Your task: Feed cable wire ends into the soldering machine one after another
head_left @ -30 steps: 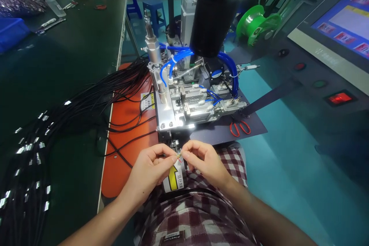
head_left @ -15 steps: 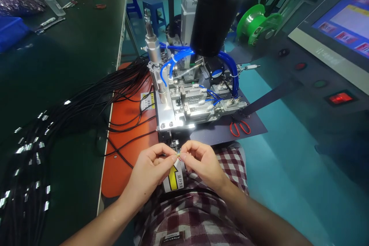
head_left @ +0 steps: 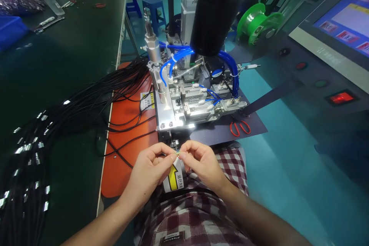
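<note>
Thin coloured wires (head_left: 177, 153) show between my fingertips, greenish and partly hidden. My left hand (head_left: 152, 165) pinches them from the left with thumb and forefinger. From the right, my right hand (head_left: 201, 163) pinches the same wires, its thumb almost meeting the left one. Just beyond the fingertips is a small metal fixture (head_left: 174, 143) at the front of the machine. A label with a yellow arrow (head_left: 172, 178) lies under my hands. The silver machine (head_left: 198, 103) with blue air tubes (head_left: 184, 52) stands right behind them.
Black cables (head_left: 86, 92) with shiny ends spread over the dark table (head_left: 86, 57) and orange board (head_left: 127, 113). Red-handled scissors (head_left: 240, 128) lie right of the machine. A black cylinder (head_left: 210, 23) hangs above. A control panel (head_left: 325, 69) and a green spool (head_left: 255, 25) are at right.
Both hands stay almost in place. The fingertips shift very slightly, and a little more of the greenish wire shows between them.
</note>
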A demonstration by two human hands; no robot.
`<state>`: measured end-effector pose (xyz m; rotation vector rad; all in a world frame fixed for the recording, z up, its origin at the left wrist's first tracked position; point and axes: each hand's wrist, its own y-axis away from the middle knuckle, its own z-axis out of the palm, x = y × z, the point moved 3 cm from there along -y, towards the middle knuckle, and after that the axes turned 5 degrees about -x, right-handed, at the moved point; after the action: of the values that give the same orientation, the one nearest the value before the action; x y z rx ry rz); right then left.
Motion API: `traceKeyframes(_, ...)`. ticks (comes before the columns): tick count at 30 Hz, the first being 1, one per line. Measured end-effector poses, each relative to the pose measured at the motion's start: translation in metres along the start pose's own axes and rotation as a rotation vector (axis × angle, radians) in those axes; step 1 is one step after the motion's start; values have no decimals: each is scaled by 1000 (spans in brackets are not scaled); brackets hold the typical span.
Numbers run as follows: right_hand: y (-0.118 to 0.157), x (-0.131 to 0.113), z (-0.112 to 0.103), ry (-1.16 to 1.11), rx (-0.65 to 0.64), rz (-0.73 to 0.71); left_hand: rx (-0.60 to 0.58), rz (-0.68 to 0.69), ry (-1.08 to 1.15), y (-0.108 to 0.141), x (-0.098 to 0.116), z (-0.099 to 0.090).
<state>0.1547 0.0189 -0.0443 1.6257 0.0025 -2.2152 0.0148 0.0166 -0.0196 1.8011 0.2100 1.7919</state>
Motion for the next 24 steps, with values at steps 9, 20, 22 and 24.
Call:
traceKeyframes(9, 1, 5, 1, -23, 14, -12, 26, 5, -6, 1, -2, -1)
traceKeyframes(20, 2, -9, -3, 202, 54, -49, 7, 5, 1, -1, -1, 0)
traceKeyframes(22, 3, -14, -2, 350, 84, -145, -4, 11, 3, -1, 0, 1)
traceKeyframes(24, 6, -19, 0, 484, 126, -263, -10, 18, -1, 0, 1, 3)
